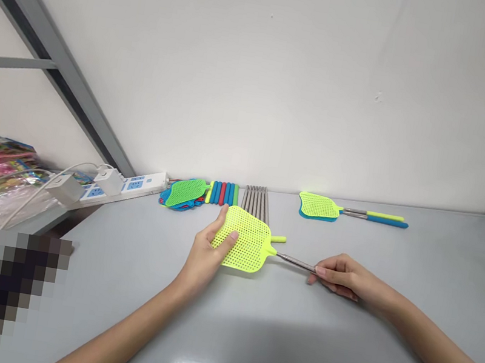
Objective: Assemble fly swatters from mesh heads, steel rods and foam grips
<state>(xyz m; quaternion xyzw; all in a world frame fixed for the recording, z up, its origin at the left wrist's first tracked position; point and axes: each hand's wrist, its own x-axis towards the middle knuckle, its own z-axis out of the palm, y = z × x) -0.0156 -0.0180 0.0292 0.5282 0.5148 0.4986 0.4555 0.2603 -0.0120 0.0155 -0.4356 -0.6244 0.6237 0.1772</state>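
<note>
Lime swatter head (251, 244) on rod (296, 263)

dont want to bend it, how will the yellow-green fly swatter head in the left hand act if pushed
The yellow-green fly swatter head is probably light, being thin and full of holes. Its broad, thin sheet likely flexes under a push. The narrow neck by the telescopic metal rod may bend most.

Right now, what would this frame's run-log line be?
left hand: holds yellow head | right hand: holds rod, tip at head's neck | beyond: yellow grip, rod row | back right: two swatters
</note>
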